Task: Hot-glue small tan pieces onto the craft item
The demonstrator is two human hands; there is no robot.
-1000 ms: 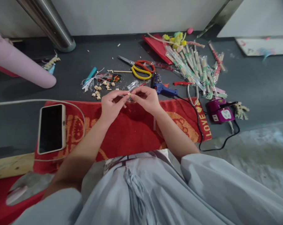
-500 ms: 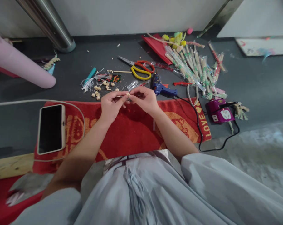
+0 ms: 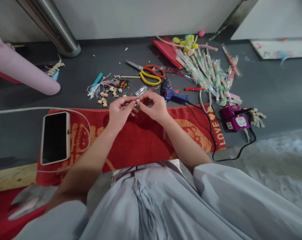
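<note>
Head view — hands (image 3: pixel 138 108) pinch knobbly bead (image 3: pixel 138 100).

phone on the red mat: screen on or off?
Off, as far as visible: the phone lies face up on the red mat, its screen uniformly black.

- "LOVE" in yellow capitals, with a small heart above it, runs along the right end of the red towel (image 3: pixel 141 140).
- Nothing else on the floor carries readable writing.
</note>
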